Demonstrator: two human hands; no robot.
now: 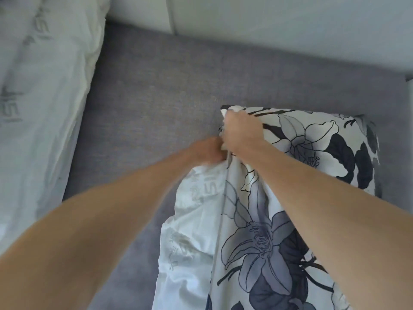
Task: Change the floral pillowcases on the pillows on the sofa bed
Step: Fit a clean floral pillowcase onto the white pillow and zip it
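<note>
Right now, two bare arms over a grey sofa bed [156,90]. Left hand [206,152] blurry, low by the open edge of the floral pillowcase [263,231]; looks balled up against the cloth, but cannot tell for sure if those fingers hold anything. Right hand [240,130] just beside it, a bit higher, fingers curled tight on a bunch of the pillowcase near its top corner. Hands touching or almost touching.

Pillowcase white with big grey and dark blue flowers, lying on the right part of the sofa bed. White pillow [190,238] poking out of the left side of it, with faint grey writing on it, partly out and partly still inside. Long open edge of the pillowcase running down next to the bare part of the pillow.

Far left, a second white pillow [44,86] with no cover, same grey writing, well apart from the hands. Up top, pale back cushions [268,21] along the sofa bed.
</note>
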